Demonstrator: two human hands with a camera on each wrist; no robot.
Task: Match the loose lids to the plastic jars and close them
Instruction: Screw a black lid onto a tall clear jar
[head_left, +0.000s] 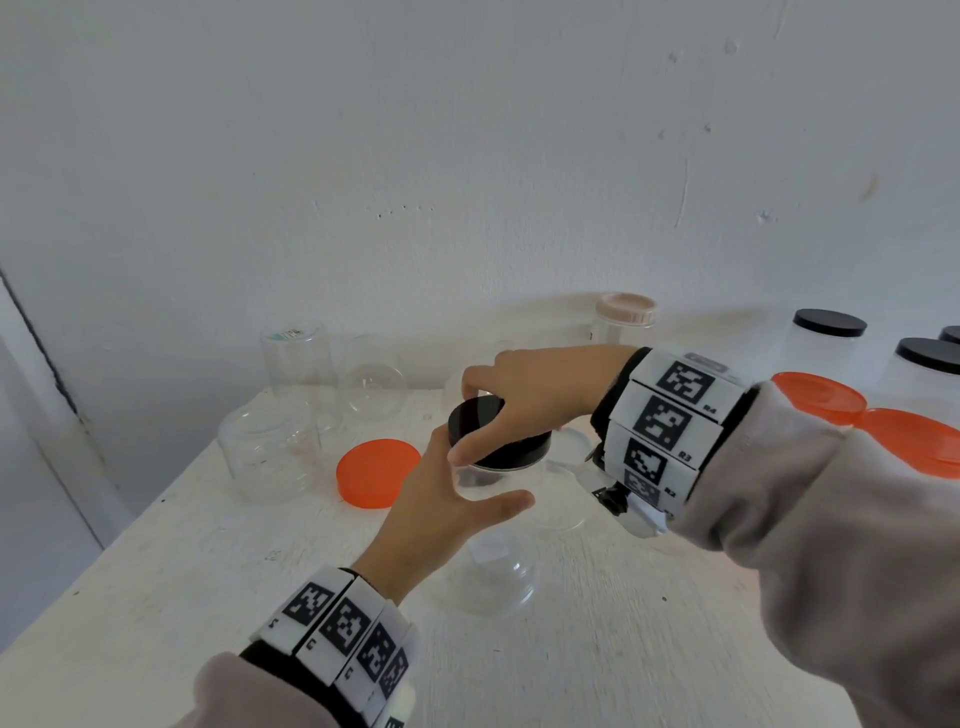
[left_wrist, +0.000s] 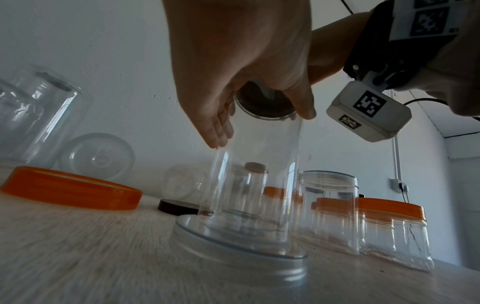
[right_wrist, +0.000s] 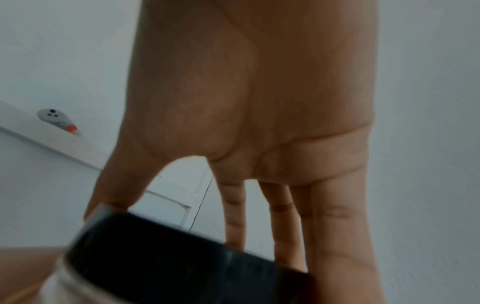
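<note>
Jar (head_left: 498, 480), clear and upright, stands near the middle of the bench (head_left: 156, 597), seated on a wide clear lid (left_wrist: 241, 265) that lies flat on the wood. On its mouth sits a black lid (head_left: 493, 431), slightly tilted toward your left. Your right hand (head_left: 524, 395) comes in from the right and caps that lid from above, thumb and fingertips curled down around its rim. Your left hand (head_left: 441, 514) wraps the jar's upper wall just under the lid, thumb stretched across the front and fingers round the far side.

Just left of the jar an orange lid (head_left: 378, 472) lies flat. Behind it stand several open clear jars (head_left: 270, 457), some mouth-down. The left wrist view shows a second black lid (left_wrist: 179, 206) lying on the bench behind the jar. A jar with a pink lid (head_left: 626, 317) stands at the wall. To your right are jars capped in black (head_left: 828, 332) and in orange (head_left: 818, 397).
</note>
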